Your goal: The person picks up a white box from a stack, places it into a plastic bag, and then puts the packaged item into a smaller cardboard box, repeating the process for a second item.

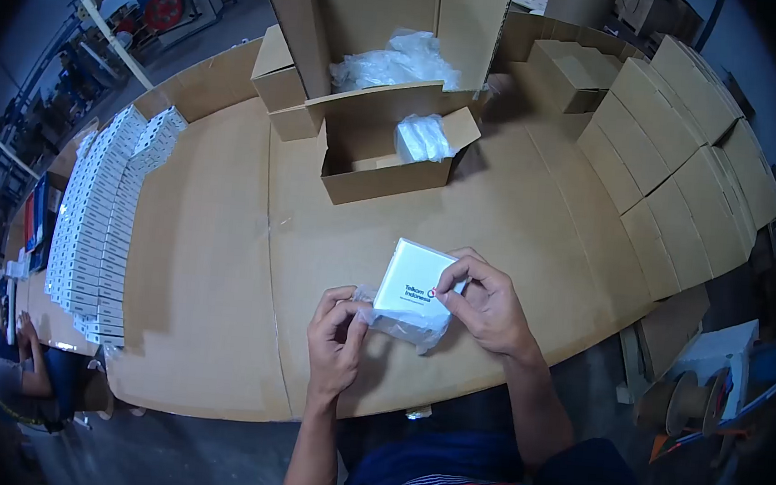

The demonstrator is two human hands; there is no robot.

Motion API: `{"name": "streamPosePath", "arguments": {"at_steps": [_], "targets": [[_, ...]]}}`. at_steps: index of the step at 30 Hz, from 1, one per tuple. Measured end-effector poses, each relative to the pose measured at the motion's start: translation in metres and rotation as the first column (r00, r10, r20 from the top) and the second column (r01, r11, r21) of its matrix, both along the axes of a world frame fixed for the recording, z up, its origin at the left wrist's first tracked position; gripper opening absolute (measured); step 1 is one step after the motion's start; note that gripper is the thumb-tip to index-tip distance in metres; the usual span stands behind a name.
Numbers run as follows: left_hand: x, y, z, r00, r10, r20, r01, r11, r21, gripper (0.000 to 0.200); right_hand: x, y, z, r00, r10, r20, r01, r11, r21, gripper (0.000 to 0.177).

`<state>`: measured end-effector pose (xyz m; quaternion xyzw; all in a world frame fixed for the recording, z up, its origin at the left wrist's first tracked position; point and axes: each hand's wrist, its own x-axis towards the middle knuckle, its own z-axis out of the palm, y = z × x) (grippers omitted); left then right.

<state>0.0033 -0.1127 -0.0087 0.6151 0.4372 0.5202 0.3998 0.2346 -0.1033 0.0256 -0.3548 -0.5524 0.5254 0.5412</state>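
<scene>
A white box (417, 277) with printed lettering is between my hands, its lower end inside a clear plastic bag (415, 329). My left hand (339, 337) pinches the bag's left edge with thumb and fingers closed. On the right side, my right hand (483, 307) grips the white box, its thumb and index finger near the printed logo. Beyond them stands an open brown carton (383, 184), holding a plastic-wrapped box (423, 139) at its right end.
A large open carton (375, 4) holds crumpled plastic bags (398, 63). Stacked white boxes (98, 220) line the left side. Brown cartons (658, 163) are piled at right, with spools (690, 401) below. Another person (17, 377) sits at lower left.
</scene>
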Motion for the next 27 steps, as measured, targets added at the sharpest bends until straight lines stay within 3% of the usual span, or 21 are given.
{"name": "streamPosePath", "arguments": {"at_steps": [4,7,10,15,19,20,23,27], "targets": [[0.002,0.0,-0.003,0.999,0.021,0.05,-0.016,0.995,-0.095,0.009,0.003,0.001,0.01,0.964,-0.073,0.257,0.06,0.996,0.059,0.015],[0.001,0.004,-0.014,0.995,0.065,-0.07,-0.06,0.996,0.066,0.007,0.005,0.005,0.028,0.836,-0.141,0.53,-0.003,0.965,0.261,0.011],[0.004,0.005,-0.015,0.998,0.04,0.044,-0.043,0.997,0.06,0.006,0.001,0.009,0.033,0.866,-0.077,0.494,-0.037,0.975,0.217,0.012],[0.002,0.008,-0.022,0.967,0.014,0.256,0.018,0.992,-0.123,0.009,-0.002,0.014,0.027,0.878,0.032,0.478,-0.074,0.995,0.068,0.017],[0.008,0.011,-0.031,0.882,0.074,0.466,0.03,0.977,-0.211,0.011,-0.001,0.021,0.01,0.929,0.172,0.329,-0.189,0.982,0.022,0.03],[0.006,0.01,-0.035,0.864,0.095,0.495,0.029,0.971,-0.236,0.012,-0.002,0.019,0.012,0.966,0.258,-0.017,-0.257,0.947,-0.193,0.038],[0.006,0.013,-0.047,0.861,0.162,0.483,-0.078,0.979,-0.188,0.013,0.003,0.014,-0.011,0.98,0.115,-0.16,-0.146,0.968,-0.203,0.036],[0.007,0.017,-0.047,0.812,0.153,0.563,-0.061,0.982,-0.179,0.015,-0.006,0.0,-0.037,0.909,-0.011,-0.418,-0.2,0.866,-0.459,0.024]]}}
